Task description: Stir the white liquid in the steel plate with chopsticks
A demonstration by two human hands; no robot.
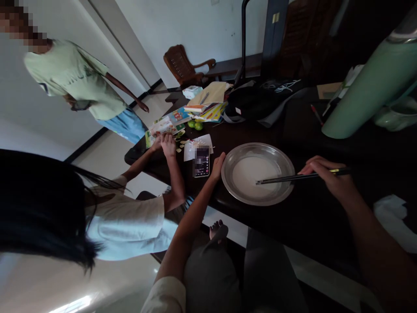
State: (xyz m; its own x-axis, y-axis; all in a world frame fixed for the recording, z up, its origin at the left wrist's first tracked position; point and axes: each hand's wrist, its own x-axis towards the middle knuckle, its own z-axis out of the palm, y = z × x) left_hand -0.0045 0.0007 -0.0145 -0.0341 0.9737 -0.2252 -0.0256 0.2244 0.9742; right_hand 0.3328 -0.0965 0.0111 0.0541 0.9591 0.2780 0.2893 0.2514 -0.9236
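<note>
A round metal plate (283,161) holding white liquid or batter lies on the dark table (312,217) in front of me. My right hand (329,176) is closed on a pair of dark chopsticks (293,178), whose tips reach over the white middle of the plate. My left hand (217,167) rests flat against the plate's left rim with fingers stretched out. A phone (202,161) lies just left of that hand.
A person in a white shirt (130,226) sits to my left, hands (167,144) at small pieces on the table. Another person in a green shirt (71,78) stands beyond. Books (208,108), limes (195,125), a black bag (257,102) and a large green bottle (371,82) crowd the table's far side.
</note>
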